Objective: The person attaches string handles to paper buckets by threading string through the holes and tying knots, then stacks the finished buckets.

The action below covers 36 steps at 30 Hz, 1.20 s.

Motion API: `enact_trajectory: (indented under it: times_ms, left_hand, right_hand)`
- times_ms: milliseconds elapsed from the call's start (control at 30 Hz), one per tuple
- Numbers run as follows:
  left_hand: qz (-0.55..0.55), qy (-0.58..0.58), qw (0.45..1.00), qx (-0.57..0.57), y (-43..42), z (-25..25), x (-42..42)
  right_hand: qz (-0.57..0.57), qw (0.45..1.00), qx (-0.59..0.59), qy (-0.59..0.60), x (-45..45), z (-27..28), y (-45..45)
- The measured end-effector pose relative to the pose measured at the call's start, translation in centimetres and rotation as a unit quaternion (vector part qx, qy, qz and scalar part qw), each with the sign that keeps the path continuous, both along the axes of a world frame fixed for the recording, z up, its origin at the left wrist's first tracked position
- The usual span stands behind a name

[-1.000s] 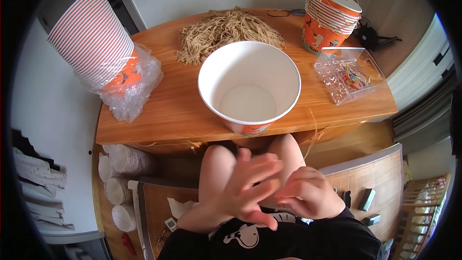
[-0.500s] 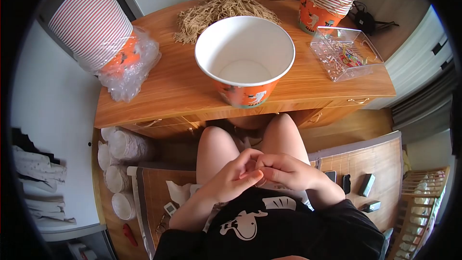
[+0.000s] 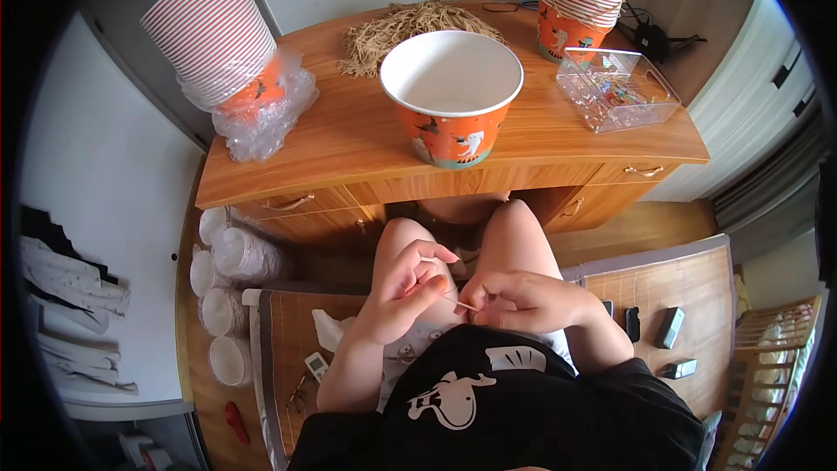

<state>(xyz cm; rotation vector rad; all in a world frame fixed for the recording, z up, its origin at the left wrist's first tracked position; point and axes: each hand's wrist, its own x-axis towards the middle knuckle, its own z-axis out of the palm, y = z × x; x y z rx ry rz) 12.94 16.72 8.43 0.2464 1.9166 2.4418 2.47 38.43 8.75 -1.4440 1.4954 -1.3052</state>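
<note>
Above my lap, my right hand (image 3: 527,301) pinches a thin pale strand (image 3: 462,302). The strand runs across to the thumb of my left hand (image 3: 405,292), whose fingers are curled. Exactly how the left fingers grip it is hidden. On the desk in front stands a large orange paper bucket (image 3: 453,135) with a white inside and printed figures. It is upright, and neither hand touches it.
On the wooden desk (image 3: 349,166) are a bucket stack in plastic wrap (image 3: 209,35), a heap of tan cords (image 3: 410,30), more buckets with cord handles (image 3: 575,13) and a clear box of small colourful pieces (image 3: 619,92). White containers (image 3: 228,314) stand on the floor at left.
My hands were together and have moved apart, showing the thin strand between them. The view has shifted slightly; the buckets stay on the desk.
</note>
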Motion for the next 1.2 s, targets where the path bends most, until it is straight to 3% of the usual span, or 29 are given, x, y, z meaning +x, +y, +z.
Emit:
enact_trajectory:
  times_ms: [100, 333, 400, 467, 533, 567, 700, 767, 900, 967, 1200]
  left_hand:
    - [0.013, -0.010, 1.000, 0.017, 0.5, 0.7, 0.8]
    - [0.086, 0.006, 0.991, -0.099, 1.0, 0.2, 1.7]
    - [-0.017, 0.049, 0.996, -0.069, 1.2, -0.2, 1.4]
    - [-0.021, 0.058, 0.996, -0.063, 2.3, -0.1, 1.1]
    - [-0.085, 0.019, 0.996, -0.007, 2.8, 0.9, 0.9]
    - [-0.072, -0.030, 0.997, -0.013, 2.9, 1.1, 1.1]
    - [-0.101, -0.006, 0.995, 0.026, 2.0, 0.1, 0.3]
    - [-0.113, -0.051, 0.987, 0.098, 1.5, 0.1, -0.1]
    - [-0.094, -0.050, 0.991, 0.086, 1.7, -0.2, -0.6]
    - [-0.032, -0.042, 0.996, 0.073, 2.6, 0.4, -1.0]
    - [-0.048, -0.041, 0.997, 0.044, 1.8, -0.7, -3.0]
  right_hand:
    - [-0.039, 0.997, 0.033, -0.049, 0.5, 1.3, 0.8]
    - [-0.194, 0.975, -0.047, 0.098, 2.3, 3.6, 0.4]
    - [-0.215, 0.967, -0.064, 0.118, 2.9, 4.1, -0.1]
    - [-0.214, 0.966, -0.064, 0.130, 3.1, 4.4, -0.4]
    - [-0.196, 0.947, -0.075, 0.242, 2.7, 4.4, -0.5]
    - [-0.196, 0.948, -0.074, 0.241, 2.7, 4.4, -0.4]
    - [-0.227, 0.940, -0.072, 0.244, 2.3, 4.2, 0.0]
    - [-0.238, 0.940, -0.070, 0.233, 2.0, 3.9, 0.3]
    - [-0.273, 0.925, -0.094, 0.246, 1.0, 3.6, -0.1]
    - [-0.277, 0.918, -0.123, 0.256, 0.4, 3.4, -0.5]
    - [-0.296, 0.917, -0.137, 0.230, -1.3, 2.3, -1.4]
